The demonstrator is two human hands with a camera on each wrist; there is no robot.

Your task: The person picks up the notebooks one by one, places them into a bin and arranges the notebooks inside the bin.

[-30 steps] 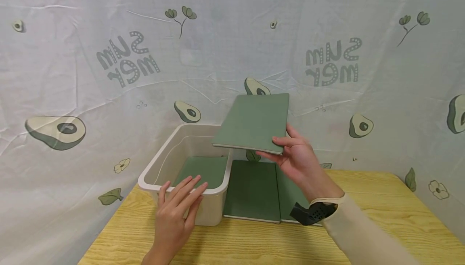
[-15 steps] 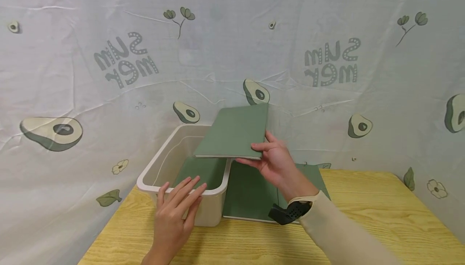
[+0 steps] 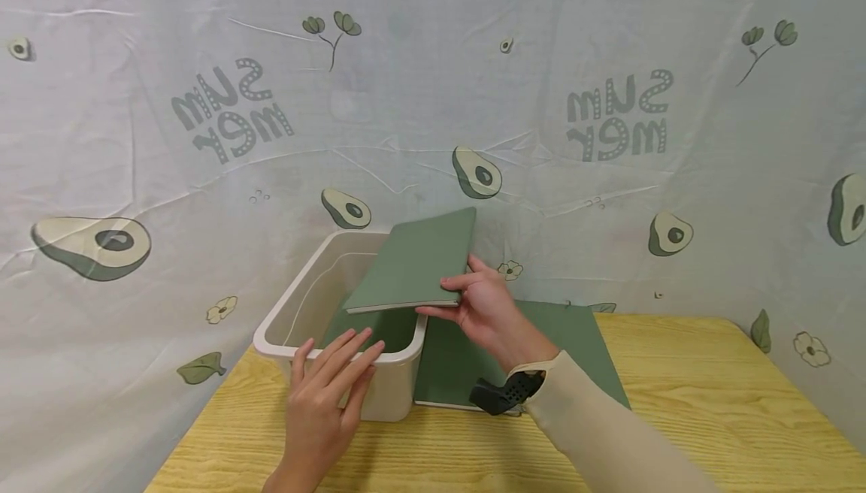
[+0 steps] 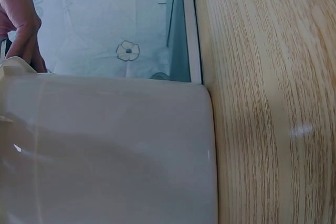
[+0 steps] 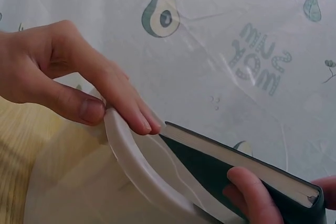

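Observation:
My right hand (image 3: 483, 309) pinches a green hardcover book (image 3: 416, 260) by its right edge, thumb on the cover and fingers beneath. Tilted, the book hangs over the right part of a white plastic bin (image 3: 389, 384). In the right wrist view its page edge (image 5: 247, 161) faces the camera, just above the bin's rim (image 5: 139, 166). My left hand (image 3: 325, 403) rests on the near rim of the bin, fingers laid over it and thumb outside. Another green book (image 3: 389, 328) lies inside the bin, partly hidden by the held one.
Green books (image 3: 446, 373) lie flat on the wooden table (image 3: 717, 388) right beside the bin, partly covered by my right arm. A patterned plastic curtain (image 3: 419, 87) hangs behind the table. A black strap device (image 3: 504, 394) sits on my right wrist.
My right hand has carried the held book left and down, from above the table books to over the bin. The left hand has stayed on the rim.

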